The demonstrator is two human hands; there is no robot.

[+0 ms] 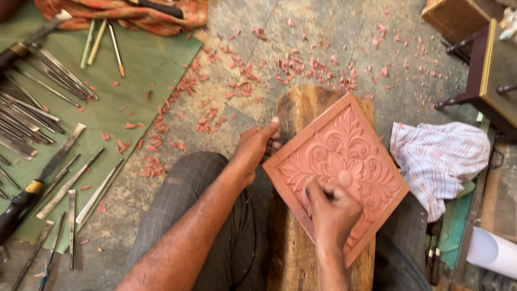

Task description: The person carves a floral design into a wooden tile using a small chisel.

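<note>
Carved panel (344,156) of reddish wood, tilted diamond-wise on wooden block (293,253) between the knees. Steadied at its left corner by left hand (253,148), fingers curled over the edge. Right hand (334,210) fisted around a small tool, mostly hidden, pressed into the near petals. Chisels (37,97) ranged far left.

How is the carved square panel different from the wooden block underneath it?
The carved panel is reddish-pink and square, set cornerwise like a diamond; the wooden block is brown, longer and runs straight away from the person. The panel's face bears a raised floral pattern; the block's top is plain grain. The left hand grips the panel's edge and the right hand works on its face; neither grips the block.
</note>
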